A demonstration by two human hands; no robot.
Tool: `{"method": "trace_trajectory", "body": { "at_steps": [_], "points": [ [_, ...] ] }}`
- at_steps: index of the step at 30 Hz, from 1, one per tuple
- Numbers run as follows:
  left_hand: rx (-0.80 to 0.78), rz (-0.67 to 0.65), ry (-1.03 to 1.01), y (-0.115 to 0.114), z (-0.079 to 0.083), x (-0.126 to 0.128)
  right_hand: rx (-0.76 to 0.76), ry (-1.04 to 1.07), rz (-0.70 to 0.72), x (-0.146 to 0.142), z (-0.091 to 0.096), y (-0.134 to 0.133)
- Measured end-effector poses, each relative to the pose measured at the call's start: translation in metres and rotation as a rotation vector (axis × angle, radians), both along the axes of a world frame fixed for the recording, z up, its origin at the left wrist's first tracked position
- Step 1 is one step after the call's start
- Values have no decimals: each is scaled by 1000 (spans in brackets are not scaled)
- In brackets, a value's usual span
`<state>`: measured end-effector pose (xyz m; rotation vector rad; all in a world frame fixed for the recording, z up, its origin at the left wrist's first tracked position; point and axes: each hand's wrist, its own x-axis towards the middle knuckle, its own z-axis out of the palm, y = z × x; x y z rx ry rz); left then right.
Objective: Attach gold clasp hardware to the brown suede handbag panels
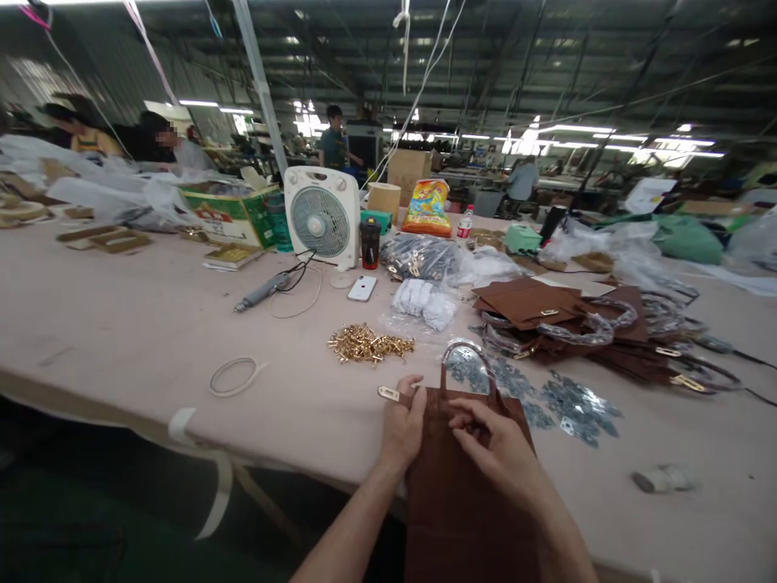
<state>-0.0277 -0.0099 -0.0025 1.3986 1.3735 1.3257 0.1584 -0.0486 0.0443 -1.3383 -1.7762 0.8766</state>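
A brown handbag [467, 502] lies over the table's front edge, its looped handle [446, 368] pointing away from me. My left hand [403, 425] grips the bag's upper left corner, where a strap with a gold metal plate [388, 393] sticks out past the fingers. Over the bag's front, just below the handle, my right hand [491, 441] has its fingers curled together; whatever they pinch is too small or hidden. Gold-coloured metal fittings [367, 344] are heaped beyond my left hand. Flat grey metal plates [579, 405] are scattered to the right of the bag.
Brown bag pieces with plastic-wrapped handles [564, 316] are stacked at the right. A cylindrical object [664, 478] lies near the right front. Farther back are a corded electric screwdriver [264, 291], a phone [363, 288], a box fan [321, 217] and a dark cup [370, 243]. Co-workers sit and stand behind.
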Motion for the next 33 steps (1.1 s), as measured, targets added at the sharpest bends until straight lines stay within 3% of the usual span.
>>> {"method": "trace_trajectory", "body": {
  "at_steps": [5,16,23,28,33],
  "points": [
    [-47,-5,-131,-2,2,-4,130,-182,-73,-12,-9,-2],
    [18,33,-97,-1,-1,-4,414,-77,-202,-39,-47,-4],
    [33,44,-94,-2,0,-3,262,165,-394,-41,-57,-4],
    [19,33,-118,-3,2,-3,407,63,-326,-42,-51,-7],
    [12,31,-115,-3,3,-3,261,176,-370,-51,-55,-12]
  ]
}}
